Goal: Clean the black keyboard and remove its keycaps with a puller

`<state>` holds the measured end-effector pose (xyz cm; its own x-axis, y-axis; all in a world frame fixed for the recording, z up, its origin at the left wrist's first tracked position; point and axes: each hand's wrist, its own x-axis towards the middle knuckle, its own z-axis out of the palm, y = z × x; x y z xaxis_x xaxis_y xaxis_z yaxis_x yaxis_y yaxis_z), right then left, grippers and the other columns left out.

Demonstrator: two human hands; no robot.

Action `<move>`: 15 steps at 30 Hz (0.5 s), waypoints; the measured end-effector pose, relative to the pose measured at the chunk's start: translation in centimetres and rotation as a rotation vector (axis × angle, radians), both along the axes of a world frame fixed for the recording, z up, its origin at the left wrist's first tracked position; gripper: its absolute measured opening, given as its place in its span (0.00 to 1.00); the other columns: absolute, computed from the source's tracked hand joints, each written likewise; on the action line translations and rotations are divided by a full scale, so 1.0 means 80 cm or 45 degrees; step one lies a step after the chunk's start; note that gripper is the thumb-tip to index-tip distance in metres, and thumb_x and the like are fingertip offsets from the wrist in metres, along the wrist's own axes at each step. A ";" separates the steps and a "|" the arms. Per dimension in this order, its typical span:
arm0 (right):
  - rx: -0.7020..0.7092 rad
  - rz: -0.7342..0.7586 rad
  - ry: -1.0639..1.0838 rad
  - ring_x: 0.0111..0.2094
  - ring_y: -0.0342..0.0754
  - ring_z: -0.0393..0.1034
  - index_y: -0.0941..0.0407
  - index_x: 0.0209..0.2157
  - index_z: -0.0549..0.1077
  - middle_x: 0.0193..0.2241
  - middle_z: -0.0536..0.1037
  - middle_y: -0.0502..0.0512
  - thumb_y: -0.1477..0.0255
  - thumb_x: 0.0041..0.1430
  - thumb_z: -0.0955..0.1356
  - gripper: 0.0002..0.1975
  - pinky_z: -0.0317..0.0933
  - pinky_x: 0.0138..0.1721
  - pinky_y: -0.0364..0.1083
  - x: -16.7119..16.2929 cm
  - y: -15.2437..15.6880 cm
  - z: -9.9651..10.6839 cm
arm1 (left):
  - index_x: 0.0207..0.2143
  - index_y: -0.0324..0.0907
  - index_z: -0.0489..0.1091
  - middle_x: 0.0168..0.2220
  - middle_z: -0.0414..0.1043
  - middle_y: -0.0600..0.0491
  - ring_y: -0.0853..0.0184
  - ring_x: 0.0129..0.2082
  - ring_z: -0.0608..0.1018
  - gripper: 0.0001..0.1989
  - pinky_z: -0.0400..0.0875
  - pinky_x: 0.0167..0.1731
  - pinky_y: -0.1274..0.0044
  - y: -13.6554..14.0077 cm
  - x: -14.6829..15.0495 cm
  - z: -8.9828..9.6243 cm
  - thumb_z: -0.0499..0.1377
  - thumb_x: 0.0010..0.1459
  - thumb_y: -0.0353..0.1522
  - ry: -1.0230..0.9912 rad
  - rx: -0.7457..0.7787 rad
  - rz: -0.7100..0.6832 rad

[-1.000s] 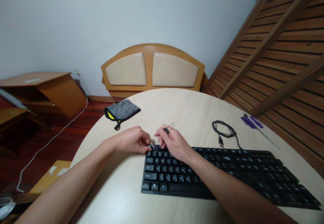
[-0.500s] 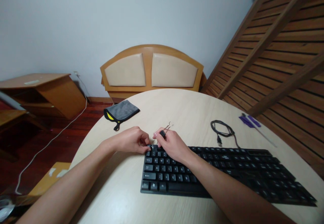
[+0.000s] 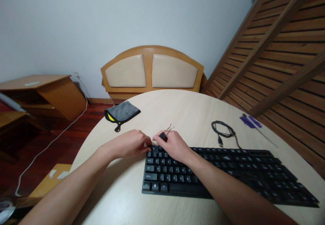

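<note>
A black keyboard [image 3: 182,187] with white lettering lies on the round pale table [image 3: 111,194]. My right hand [image 3: 174,145] is closed around the black handle of a wire keycap puller [image 3: 163,136]. Two bent wire ends stick up above that hand, and thin wire shows at its other end over the corner key. At the keyboard's top left corner, my left hand [image 3: 138,143] has its thumb and fingers bent together, touching the corner key's edge. What lies between those fingertips is hidden.
Beyond the keyboard lies its coiled USB cable [image 3: 223,130]. A grey cloth [image 3: 123,111] with yellow lining rests at the far left. Something purple [image 3: 250,121] with a thin grey rod sits at the right. A wooden headboard [image 3: 149,69] stands behind the table.
Both hands stay at the keyboard's top left corner. The puller has turned slightly in my right hand, and my left fingers have shifted a little around the corner key.
</note>
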<state>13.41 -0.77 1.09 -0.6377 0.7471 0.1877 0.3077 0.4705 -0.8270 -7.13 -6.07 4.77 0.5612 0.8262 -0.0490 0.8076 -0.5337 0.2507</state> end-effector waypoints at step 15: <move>0.076 -0.026 0.002 0.32 0.47 0.74 0.55 0.36 0.79 0.27 0.78 0.50 0.66 0.71 0.61 0.17 0.62 0.41 0.45 0.006 0.011 0.003 | 0.43 0.38 0.77 0.39 0.81 0.44 0.61 0.35 0.81 0.11 0.69 0.36 0.75 0.013 0.007 -0.017 0.55 0.69 0.31 -0.107 0.062 0.067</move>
<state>13.90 0.10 1.31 -0.6219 0.7475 0.2335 0.3166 0.5127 -0.7981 -6.61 -5.01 3.42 0.5175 0.8549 0.0374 0.8120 -0.5044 0.2937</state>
